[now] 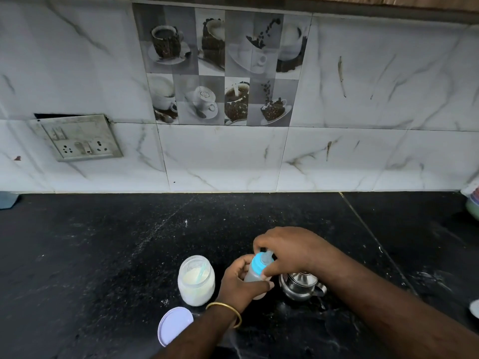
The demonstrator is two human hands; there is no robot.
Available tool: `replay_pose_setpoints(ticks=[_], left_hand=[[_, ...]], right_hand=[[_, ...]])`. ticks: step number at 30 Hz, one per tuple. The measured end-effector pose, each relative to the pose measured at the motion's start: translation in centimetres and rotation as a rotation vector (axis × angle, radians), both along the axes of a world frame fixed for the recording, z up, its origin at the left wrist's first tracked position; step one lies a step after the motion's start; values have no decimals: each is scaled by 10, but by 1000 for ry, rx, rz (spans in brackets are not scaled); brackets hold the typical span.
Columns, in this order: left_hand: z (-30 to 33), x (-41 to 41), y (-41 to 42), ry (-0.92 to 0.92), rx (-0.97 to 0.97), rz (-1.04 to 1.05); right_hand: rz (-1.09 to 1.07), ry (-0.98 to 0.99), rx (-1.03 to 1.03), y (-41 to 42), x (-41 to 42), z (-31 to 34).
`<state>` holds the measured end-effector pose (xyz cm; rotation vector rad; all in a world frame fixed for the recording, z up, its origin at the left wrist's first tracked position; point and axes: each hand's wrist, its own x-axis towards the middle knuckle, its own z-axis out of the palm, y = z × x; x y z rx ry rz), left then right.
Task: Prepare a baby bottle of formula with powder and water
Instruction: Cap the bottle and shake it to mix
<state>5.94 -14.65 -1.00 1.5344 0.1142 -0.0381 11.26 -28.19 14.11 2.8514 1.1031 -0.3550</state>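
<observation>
A clear baby bottle (253, 275) with a blue screw collar (258, 264) and teat is tilted over the black counter. My left hand (239, 282), with a gold bangle on the wrist, grips the bottle's body from below. My right hand (287, 250) comes from the right, its fingers closed around the blue collar and teat. Left of the bottle stands an open clear jar (196, 281) of white powder with a pale scoop in it. A small steel jug (300, 285) sits just right of the bottle, partly under my right wrist.
The jar's lavender lid (175, 325) lies flat on the black stone counter (116, 255) near the front edge. A marble-tiled wall with a socket plate (80, 138) rises behind. Coloured bowls (473, 206) show at the far right edge.
</observation>
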Motion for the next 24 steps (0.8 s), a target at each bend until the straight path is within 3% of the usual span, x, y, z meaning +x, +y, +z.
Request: replay_pose_setpoints(ticks=[3, 7, 24], left_hand=[[3, 2, 0, -21, 5, 6], [2, 6, 1, -22, -6, 6], [17, 17, 18, 12, -39, -202]], right_hand=[[-34, 38, -10, 0, 0, 3], [110, 188, 47, 0, 3, 13], [289, 224, 174, -2, 16, 10]])
